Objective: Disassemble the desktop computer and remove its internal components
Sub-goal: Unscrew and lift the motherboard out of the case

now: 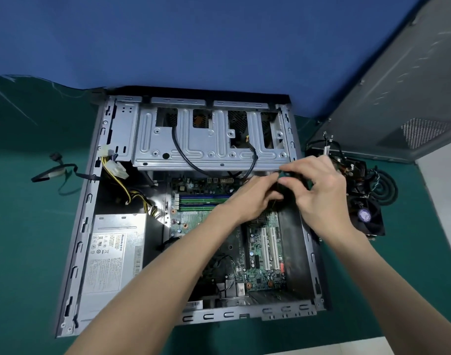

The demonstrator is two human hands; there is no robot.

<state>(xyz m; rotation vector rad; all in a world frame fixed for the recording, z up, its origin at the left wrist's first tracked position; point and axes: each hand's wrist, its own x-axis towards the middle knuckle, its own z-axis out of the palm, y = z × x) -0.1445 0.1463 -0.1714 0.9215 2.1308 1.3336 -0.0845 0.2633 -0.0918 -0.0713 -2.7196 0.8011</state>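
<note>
An open desktop case point(78, 242) lies flat on a green mat. Inside it are a green motherboard point(264, 254), a silver power supply point(111, 252) at the left and a metal drive cage point(209, 134) at the back. My left hand point(255, 198) and my right hand point(319, 190) meet above the motherboard's upper right corner. Both grip a small dark part point(287, 179) between them; most of it is hidden by the fingers. A black cable point(183, 155) loops over the drive cage toward the hands.
A removed cooler fan point(366, 217) with coiled wires lies on the mat right of the case. The grey side panel point(403, 98) leans at the far right. A loose cable point(58, 170) trails left of the case. Yellow and black power leads point(122, 185) hang inside.
</note>
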